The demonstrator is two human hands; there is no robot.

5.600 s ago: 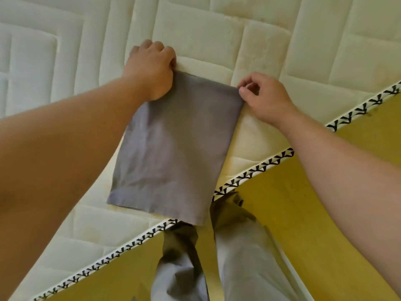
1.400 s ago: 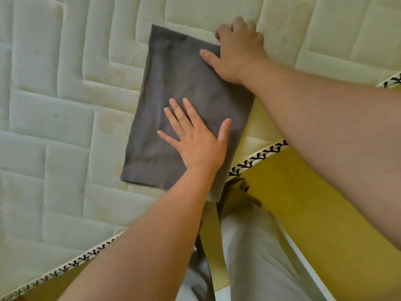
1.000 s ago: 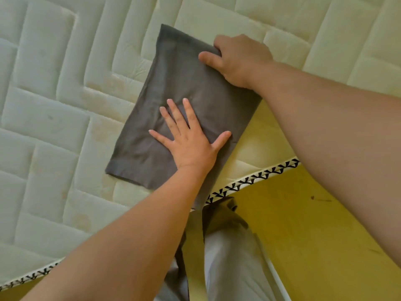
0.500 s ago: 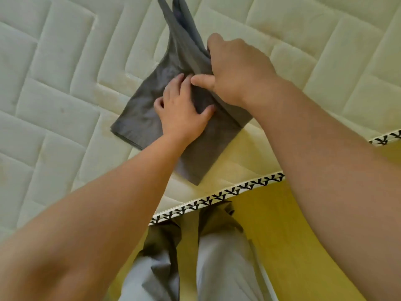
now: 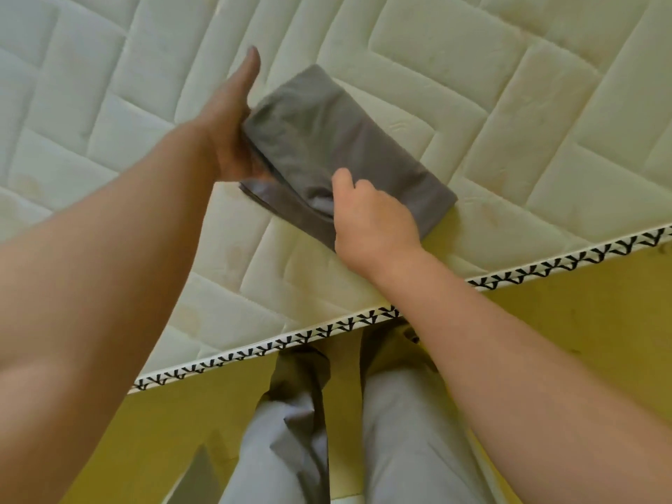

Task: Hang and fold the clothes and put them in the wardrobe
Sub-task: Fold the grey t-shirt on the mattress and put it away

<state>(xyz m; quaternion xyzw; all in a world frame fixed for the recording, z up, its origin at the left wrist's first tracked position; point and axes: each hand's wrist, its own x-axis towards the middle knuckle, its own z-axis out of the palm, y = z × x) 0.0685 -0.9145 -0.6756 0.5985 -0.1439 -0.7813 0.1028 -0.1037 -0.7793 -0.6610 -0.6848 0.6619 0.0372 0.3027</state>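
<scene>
The grey cloth point(image 5: 349, 140), folded into a thick pad, lies on the mattress point(image 5: 509, 85) at the person's 12 o'clock. The left hand point(image 5: 229, 140) cups its 9 o'clock edge, fingers tucked under the layers, thumb straight. The right hand point(image 5: 371, 220) pinches its 6 o'clock edge with curled fingers. It looks light and limp, so it is best lifted with support under the whole stack

Quilted cream mattress point(image 5: 509, 103) fills frame from 9 through 12 to 3 o'clock. Its black-and-white piped edge point(image 5: 327, 331) runs 8 to 3 o'clock. Folded grey garment point(image 5: 345, 140) lies on mattress toward 12 o'clock, near that edge (lower layer sticks out at its 7 o'clock corner). Yellow floor point(image 5: 545, 321) below edge, 4 to 7 o'clock.
</scene>
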